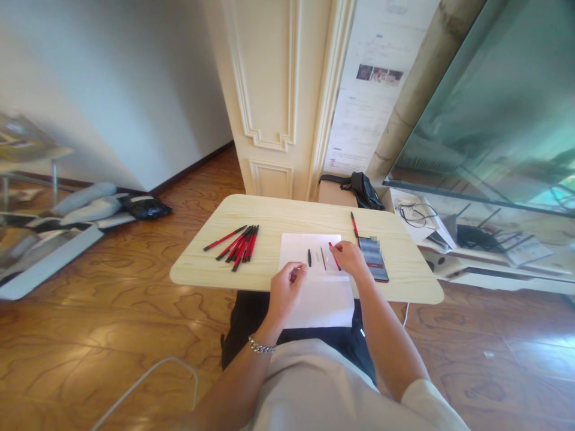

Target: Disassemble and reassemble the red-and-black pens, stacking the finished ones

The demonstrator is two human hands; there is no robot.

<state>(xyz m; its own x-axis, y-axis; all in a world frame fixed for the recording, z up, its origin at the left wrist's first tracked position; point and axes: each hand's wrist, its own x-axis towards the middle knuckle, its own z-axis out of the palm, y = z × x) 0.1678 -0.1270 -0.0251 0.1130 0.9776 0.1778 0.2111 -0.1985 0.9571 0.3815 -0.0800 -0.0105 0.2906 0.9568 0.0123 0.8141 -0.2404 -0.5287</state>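
Note:
A white sheet of paper (321,302) lies over the table's near edge. On it lie separate pen parts in a row: a black pen piece (309,258), a small clear piece (317,256) and a thin dark refill (323,258). At the right end of the row, my right hand (351,258) pinches the upper end of a red pen barrel (335,256) that rests on the paper. My left hand (286,290) hovers over the paper's left side, below the black piece. Its fingers are curled together, and anything between them is too small to make out.
Several red and black pens (240,246) lie piled on the left of the pale wooden table (197,272). To the right are a single red and black pen (354,224) and a phone (374,260). Behind the table, a black bag (365,190) sits on a box.

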